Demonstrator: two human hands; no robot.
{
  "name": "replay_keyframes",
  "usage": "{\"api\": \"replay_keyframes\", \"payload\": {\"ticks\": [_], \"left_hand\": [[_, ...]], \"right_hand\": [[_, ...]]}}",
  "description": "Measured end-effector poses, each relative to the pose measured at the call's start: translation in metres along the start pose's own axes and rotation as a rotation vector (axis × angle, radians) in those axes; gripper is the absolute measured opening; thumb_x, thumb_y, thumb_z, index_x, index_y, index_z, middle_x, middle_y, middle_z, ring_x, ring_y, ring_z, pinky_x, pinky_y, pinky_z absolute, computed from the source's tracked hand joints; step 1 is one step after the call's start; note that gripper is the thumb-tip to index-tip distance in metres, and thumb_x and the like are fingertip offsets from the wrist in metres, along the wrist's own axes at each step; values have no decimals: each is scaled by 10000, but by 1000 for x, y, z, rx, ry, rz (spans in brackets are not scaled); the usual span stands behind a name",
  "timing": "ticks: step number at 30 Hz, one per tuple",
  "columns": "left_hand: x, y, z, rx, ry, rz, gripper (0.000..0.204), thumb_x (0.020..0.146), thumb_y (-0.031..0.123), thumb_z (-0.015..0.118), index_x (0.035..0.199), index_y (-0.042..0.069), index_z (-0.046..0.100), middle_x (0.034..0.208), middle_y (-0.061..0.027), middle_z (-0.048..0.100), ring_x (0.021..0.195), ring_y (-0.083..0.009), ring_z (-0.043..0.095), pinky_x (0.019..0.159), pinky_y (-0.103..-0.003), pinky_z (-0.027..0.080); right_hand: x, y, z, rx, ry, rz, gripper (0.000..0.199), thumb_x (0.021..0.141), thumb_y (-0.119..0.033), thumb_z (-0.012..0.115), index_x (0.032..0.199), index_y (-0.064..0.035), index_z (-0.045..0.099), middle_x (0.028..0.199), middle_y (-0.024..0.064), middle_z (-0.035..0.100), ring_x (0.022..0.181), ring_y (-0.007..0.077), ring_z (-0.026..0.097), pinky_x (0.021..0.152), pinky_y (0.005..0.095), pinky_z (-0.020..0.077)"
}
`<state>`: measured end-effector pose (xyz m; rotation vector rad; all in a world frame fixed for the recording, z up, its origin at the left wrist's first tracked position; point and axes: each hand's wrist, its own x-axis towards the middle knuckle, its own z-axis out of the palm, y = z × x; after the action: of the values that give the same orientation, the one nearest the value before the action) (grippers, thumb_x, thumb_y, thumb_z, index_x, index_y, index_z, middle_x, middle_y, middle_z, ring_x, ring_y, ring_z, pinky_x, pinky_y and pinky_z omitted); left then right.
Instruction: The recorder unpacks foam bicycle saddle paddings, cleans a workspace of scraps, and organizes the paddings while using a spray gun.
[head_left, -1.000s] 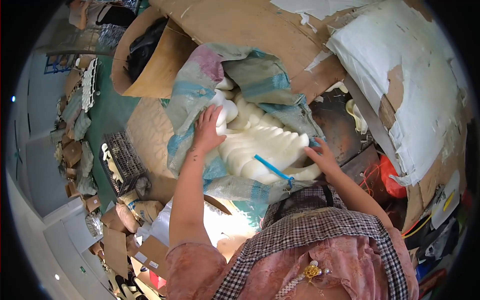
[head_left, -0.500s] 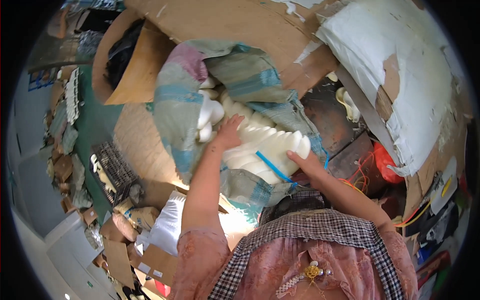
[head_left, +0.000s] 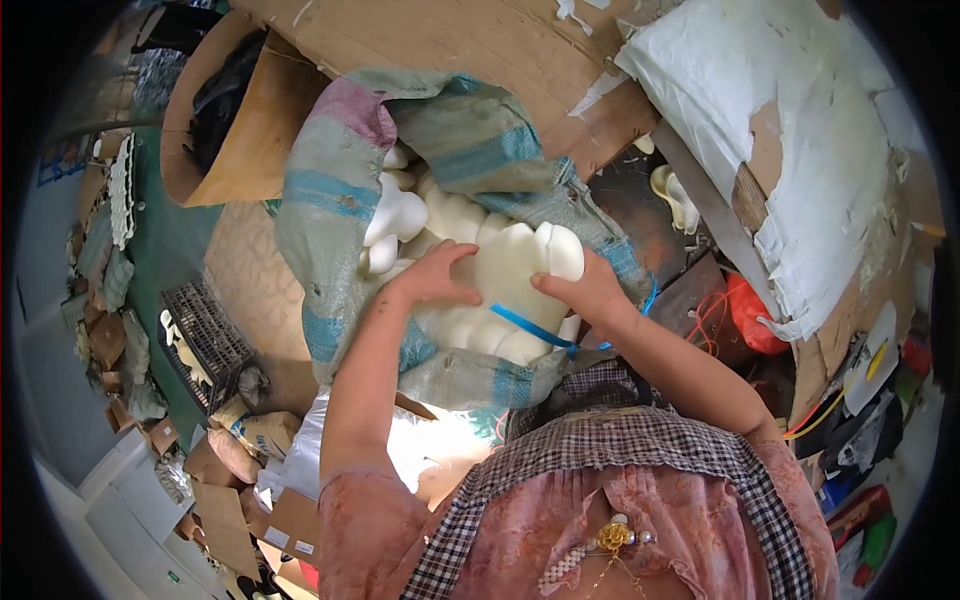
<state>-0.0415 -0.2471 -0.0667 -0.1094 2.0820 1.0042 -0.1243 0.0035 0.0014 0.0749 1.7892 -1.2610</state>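
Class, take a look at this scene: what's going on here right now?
A person bends over an open woven sack filled with white foam pieces. Both hands grip one stack of white foam pieces at the sack's mouth: the left hand on its left side, the right hand on its right. A blue strap lies just below. Torn cardboard surrounds the sack.

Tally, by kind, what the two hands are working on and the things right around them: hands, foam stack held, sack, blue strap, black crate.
Hands: 2 (left hand, right hand)
White foam stack: 1
Woven sack: 1
Blue strap: 1
Black crate: 1
Total: 6
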Motion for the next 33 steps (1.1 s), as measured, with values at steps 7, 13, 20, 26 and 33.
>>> {"api": "replay_keyframes", "payload": {"ticks": [7, 13, 20, 26, 33], "left_hand": [[-22, -19, 6, -250, 217, 44, 862, 579, 178, 756, 1341, 118, 358, 1338, -111, 355, 1194, -303, 389, 997, -394, 335], [55, -23, 2, 333, 179, -106, 975, 526, 98, 716, 1385, 187, 264, 1378, -65, 340, 1281, -273, 300, 1016, -457, 282], [95, -33, -10, 335, -108, -116, 953, 425, 136, 741, 1316, 140, 403, 1231, -154, 442, 1188, -344, 368, 1001, -419, 332], [58, -26, 2, 162, 258, 42, 603, 453, 79, 676, 1046, 64, 567, 1009, -158, 528, 983, -365, 459, 884, -393, 420], [-19, 51, -6, -314, 739, 194, 577, 587, 176, 785, 1108, 76, 560, 1098, -98, 607, 1046, -254, 563, 909, -351, 432]], "right_hand": [[17, -8, -12, -244, -74, -215, 627, 667, -237, 725, 1203, -31, 474, 1040, 129, 605, 943, 195, 590, 820, 325, 471], [13, 76, -23, 129, 60, -125, 845, 661, -263, 794, 1314, -21, 315, 1152, 140, 506, 1079, 227, 501, 921, 336, 413], [31, 77, -6, 157, 54, 37, 897, 608, -312, 813, 1301, -5, 334, 1174, 149, 505, 1082, 239, 503, 929, 330, 404], [9, 56, -2, 13, 99, -116, 858, 624, -218, 791, 1319, -16, 330, 1133, 134, 541, 1042, 220, 527, 919, 326, 413], [-21, -45, -22, -309, 43, -412, 828, 607, -231, 726, 1316, -25, 352, 1246, 200, 470, 1151, 293, 475, 979, 356, 381]]}}
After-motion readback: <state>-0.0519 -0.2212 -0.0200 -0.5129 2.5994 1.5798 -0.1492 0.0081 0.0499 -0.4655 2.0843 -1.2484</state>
